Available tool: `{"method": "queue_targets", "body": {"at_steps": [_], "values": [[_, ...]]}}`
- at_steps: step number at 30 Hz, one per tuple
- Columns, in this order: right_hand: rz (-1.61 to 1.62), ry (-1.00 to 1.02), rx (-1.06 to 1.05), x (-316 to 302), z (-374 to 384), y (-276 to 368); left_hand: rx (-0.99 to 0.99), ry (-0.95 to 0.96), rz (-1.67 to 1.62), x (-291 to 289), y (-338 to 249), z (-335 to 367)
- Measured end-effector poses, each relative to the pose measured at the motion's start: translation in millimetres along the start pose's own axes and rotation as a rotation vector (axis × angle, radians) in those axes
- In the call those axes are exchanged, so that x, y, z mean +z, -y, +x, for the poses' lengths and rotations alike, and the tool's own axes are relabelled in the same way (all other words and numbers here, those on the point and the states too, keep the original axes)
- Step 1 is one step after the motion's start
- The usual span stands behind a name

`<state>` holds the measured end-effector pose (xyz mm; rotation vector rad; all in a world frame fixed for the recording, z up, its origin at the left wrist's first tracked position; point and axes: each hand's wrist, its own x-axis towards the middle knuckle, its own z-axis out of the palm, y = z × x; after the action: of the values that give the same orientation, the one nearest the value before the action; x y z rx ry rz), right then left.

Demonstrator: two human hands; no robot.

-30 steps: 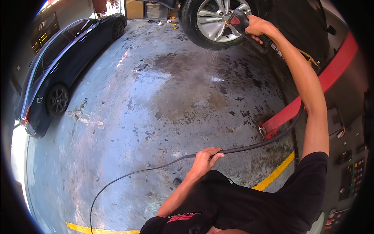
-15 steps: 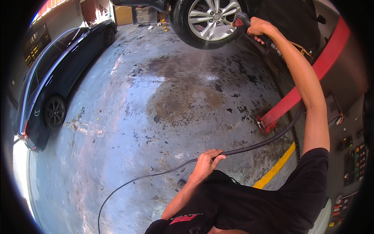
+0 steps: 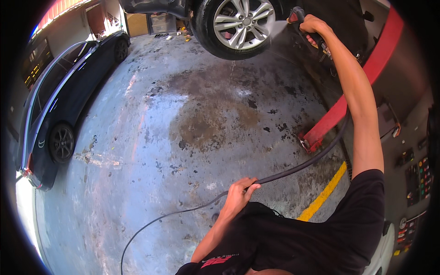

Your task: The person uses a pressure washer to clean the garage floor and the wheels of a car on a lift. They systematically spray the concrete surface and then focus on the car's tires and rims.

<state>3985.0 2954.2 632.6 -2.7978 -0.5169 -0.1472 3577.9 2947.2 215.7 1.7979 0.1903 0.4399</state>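
Note:
My right hand (image 3: 313, 28) is wrapped round a black spray gun (image 3: 298, 16), held up at arm's length at the upper right. A white fan of spray (image 3: 277, 28) leaves its nozzle toward the silver alloy wheel (image 3: 244, 22), which hangs above the floor in its black tyre (image 3: 208, 34). Water drips below the tyre. Near my body, my left hand (image 3: 240, 191) is closed round a black hose (image 3: 293, 169). From there the hose runs right, up past my right forearm, and its other side trails down to the lower left.
A red lift post or arm (image 3: 341, 110) slants along the right, its foot on the stained blue-grey floor (image 3: 151, 183). A dark car (image 3: 68, 101) stands at the left. There is a yellow floor line (image 3: 323, 192) and a tool rack (image 3: 419, 181) at the right.
White spray now shows between the nozzle and the wheel, and drips fall from the tyre. The view has shifted slightly. Both hands keep their grips.

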Motion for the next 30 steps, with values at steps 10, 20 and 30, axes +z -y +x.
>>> {"method": "queue_targets", "body": {"at_steps": [10,20,30], "values": [[0.330,-0.225,-0.355,-49,27,-1,0.016,-0.053,0.014,1,16,10],[-0.017,0.083,-0.517,15,-59,68,0.097,-0.044,0.019,-2,21,28],[-0.252,-0.211,-0.744,52,-84,134,0.088,-0.073,0.039,13,36,21]]}}
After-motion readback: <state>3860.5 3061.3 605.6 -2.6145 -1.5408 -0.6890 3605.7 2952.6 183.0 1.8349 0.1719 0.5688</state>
